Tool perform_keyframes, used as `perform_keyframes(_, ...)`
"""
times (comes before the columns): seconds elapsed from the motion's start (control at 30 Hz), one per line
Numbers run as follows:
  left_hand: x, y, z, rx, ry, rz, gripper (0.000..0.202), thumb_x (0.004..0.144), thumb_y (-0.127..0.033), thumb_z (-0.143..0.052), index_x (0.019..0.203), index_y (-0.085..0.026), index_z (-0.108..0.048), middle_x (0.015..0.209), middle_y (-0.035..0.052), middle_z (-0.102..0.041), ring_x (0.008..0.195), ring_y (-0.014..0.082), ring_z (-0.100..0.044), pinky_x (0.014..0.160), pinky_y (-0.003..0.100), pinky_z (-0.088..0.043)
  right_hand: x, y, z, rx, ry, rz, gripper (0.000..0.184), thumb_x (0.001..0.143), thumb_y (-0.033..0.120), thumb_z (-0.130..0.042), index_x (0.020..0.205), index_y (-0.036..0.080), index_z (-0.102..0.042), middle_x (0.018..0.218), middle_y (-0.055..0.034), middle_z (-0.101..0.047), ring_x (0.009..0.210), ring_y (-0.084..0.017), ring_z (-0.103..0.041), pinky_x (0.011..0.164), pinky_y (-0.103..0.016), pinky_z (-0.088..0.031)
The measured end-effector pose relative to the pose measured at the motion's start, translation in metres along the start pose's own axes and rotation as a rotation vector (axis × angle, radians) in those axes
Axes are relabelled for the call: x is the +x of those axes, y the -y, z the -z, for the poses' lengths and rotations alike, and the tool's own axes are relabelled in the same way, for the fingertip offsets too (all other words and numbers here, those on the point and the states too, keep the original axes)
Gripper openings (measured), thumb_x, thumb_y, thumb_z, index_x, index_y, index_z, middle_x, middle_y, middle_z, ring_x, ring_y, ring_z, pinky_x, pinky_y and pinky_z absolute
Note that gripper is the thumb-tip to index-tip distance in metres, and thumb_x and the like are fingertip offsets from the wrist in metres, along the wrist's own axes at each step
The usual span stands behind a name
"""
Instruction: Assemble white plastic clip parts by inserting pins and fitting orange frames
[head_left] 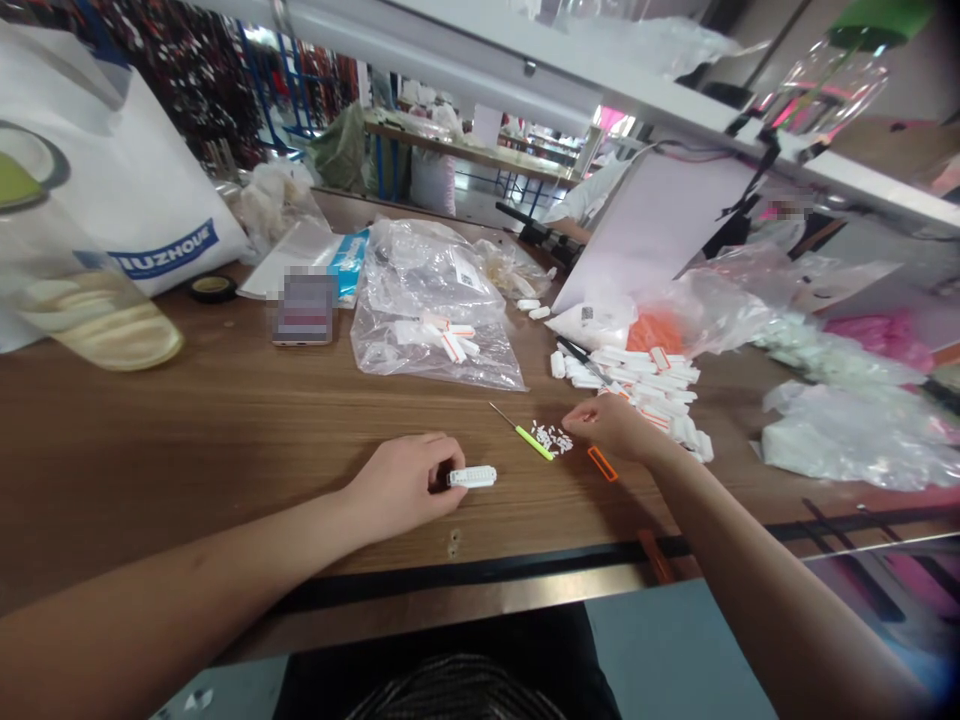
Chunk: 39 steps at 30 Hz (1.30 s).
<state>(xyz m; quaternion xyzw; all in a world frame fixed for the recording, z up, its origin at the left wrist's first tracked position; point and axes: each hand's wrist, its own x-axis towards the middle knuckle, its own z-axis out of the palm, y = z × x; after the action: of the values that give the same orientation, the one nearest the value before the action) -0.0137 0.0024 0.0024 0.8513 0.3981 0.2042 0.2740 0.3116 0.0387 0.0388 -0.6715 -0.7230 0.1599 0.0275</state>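
Note:
My left hand (412, 480) is closed on one end of a small white plastic case (477, 476) with a row of slots on top, just above the wooden table. My right hand (606, 422) reaches to the edge of a little heap of tiny white pieces (551, 438). Its fingers are pinched together, and whatever lies between them is too small to make out. Beside the heap lies a thin pick-like tool with a yellow-green handle (534, 442). An orange rectangular frame (602, 463) rests below my right hand.
A pile of white plastic cases (667, 385) lies behind my right hand, with black tweezers (581, 358) on it. A clear plastic bag (431, 290) bears several white pieces. A phone (303, 308), a bottle (90, 310) and black tape (212, 289) stand left; plastic bags (862, 435) lie right.

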Motion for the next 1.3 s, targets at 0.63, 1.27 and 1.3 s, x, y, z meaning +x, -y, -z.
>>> perform_keyframes(0.63,0.0,-0.002,0.002,0.002,0.012,0.014,0.009,0.078,-0.028,-0.062,0.084,-0.021,-0.061,0.072,-0.0031,-0.058,0.064,0.0127,-0.053,0.063,0.027,-0.038,-0.003,-0.008,0.008,-0.207,-0.009,0.205,0.021,0.08,0.02,-0.056,0.084,0.022,-0.077,0.088,-0.0024,-0.076,0.079,-0.018,-0.068,0.073,-0.025,-0.047)
perform_keyframes(1.27,0.0,0.0,0.0,-0.027,-0.005,0.017,0.011,0.076,-0.03,-0.065,0.083,-0.022,-0.062,0.071,-0.0041,-0.058,0.063,0.0121,-0.053,0.061,0.026,-0.037,-0.009,0.021,-0.001,0.105,-0.05,0.002,0.017,0.077,0.032,-0.063,0.073,0.019,-0.073,0.068,-0.0016,-0.071,0.064,-0.016,-0.064,0.057,-0.024,-0.047)
perform_keyframes(1.3,0.0,-0.001,0.001,-0.026,-0.007,0.019,0.012,0.076,-0.03,-0.065,0.083,-0.022,-0.062,0.071,-0.004,-0.058,0.063,0.0121,-0.053,0.061,0.026,-0.037,-0.015,0.035,-0.002,0.168,-0.059,0.033,0.016,0.078,0.033,-0.063,0.075,0.02,-0.073,0.067,-0.0017,-0.07,0.063,-0.016,-0.063,0.058,-0.025,-0.048)
